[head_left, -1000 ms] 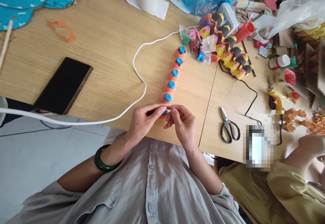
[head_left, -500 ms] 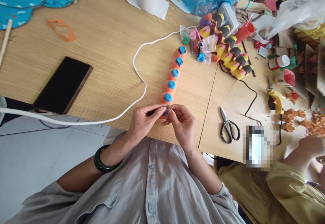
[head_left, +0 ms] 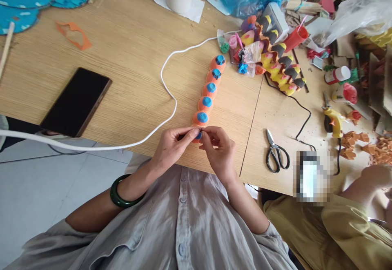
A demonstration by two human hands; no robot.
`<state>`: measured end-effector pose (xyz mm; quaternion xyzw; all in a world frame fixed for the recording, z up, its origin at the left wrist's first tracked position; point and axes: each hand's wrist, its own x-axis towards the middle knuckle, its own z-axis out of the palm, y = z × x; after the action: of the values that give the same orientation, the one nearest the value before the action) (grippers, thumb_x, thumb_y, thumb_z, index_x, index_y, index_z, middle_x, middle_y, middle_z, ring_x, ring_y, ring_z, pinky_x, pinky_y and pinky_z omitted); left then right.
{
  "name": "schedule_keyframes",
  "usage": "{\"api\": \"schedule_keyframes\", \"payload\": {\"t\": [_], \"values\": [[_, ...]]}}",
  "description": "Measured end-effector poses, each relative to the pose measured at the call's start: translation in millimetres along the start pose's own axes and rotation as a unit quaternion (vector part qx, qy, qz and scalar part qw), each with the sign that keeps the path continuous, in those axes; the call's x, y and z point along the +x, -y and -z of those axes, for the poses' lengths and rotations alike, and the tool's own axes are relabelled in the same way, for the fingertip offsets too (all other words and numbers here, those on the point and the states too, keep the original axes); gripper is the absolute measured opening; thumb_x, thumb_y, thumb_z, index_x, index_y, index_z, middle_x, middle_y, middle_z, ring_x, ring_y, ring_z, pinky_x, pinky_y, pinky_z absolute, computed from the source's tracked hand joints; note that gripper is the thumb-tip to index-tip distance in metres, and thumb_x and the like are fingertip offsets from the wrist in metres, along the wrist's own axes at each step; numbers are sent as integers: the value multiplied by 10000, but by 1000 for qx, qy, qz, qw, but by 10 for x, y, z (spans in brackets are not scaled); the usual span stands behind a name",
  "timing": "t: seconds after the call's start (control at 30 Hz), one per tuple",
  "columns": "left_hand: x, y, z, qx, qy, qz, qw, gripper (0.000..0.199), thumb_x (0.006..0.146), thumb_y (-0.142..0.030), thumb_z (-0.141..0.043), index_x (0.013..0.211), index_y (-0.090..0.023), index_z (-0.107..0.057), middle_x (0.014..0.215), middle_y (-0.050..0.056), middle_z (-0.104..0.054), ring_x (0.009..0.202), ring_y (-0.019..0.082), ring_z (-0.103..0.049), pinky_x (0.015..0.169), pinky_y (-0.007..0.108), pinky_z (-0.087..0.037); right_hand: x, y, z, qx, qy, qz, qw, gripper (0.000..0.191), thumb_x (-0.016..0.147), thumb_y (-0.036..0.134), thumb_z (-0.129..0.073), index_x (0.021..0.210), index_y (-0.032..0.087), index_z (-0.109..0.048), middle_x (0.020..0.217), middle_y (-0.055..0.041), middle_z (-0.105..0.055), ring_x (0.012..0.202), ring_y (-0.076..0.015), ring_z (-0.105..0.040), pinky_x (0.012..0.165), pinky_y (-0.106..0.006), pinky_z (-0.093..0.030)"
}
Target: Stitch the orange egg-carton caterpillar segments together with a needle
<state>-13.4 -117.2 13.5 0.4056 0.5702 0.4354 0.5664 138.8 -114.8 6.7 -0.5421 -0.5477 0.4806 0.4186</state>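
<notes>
A row of orange domed egg-carton cups (head_left: 206, 103), each topped with a flattened blue clay-like piece, lies on the wooden table in front of me. The two farthest cups also carry small dark pieces on the blue. My left hand (head_left: 177, 144) and my right hand (head_left: 219, 147) meet over the nearest cup, fingertips pinched close together. Between the fingers a bit of that cup's blue top (head_left: 198, 136) shows. Whatever tiny thing the fingertips pinch is too small to make out.
Scissors (head_left: 275, 151) lie to the right, near a yellow glue gun (head_left: 333, 121). A black phone (head_left: 76, 102) rests at left, with a white cable (head_left: 174, 98) crossing the table. Painted egg-carton strips (head_left: 280, 58) sit behind, and another person's arm (head_left: 367, 184) is at right.
My right-hand fingers have shifted slightly, uncovering more of the nearest cup's blue top. My left hand stays almost in place; the row of cups has not moved.
</notes>
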Motion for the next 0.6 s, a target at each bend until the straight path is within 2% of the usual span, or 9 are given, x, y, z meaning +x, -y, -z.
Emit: {"api": "schedule_keyframes", "payload": {"t": [0.27, 0.43, 0.6], "values": [[24, -32, 4, 13, 0, 9, 1000, 305, 893, -440, -731, 781, -175, -832, 491, -34, -422, 535, 134, -499, 580, 257, -459, -20, 8, 14, -92, 3, 50, 994, 114, 1005, 343, -621, 1022, 263, -700, 839, -1, -772, 671, -138, -715, 627, -295, -607], [34, -21, 0, 10, 7, 9, 1000, 314, 903, -438, -728, 737, -180, -795, 510, -32, -446, 555, 130, -522, 593, 247, -452, -24, 11, 38, -208, 11, 104, 973, 164, 1040, 297, -549, 1039, 240, -704, 894, -51, -788, 752, -174, -746, 667, -319, -587], [27, -49, -22, -40, 4, 31, 999, 471, 902, -503, -723, 567, -176, -671, 547, 5, -544, 586, 135, -553, 567, 247, -433, -21, 38, 51, -275, 16, 139, 951, 213, 1065, 289, -495, 1001, 237, -692, 852, -45, -783, 673, -156, -704, 640, -307, -537]]}}
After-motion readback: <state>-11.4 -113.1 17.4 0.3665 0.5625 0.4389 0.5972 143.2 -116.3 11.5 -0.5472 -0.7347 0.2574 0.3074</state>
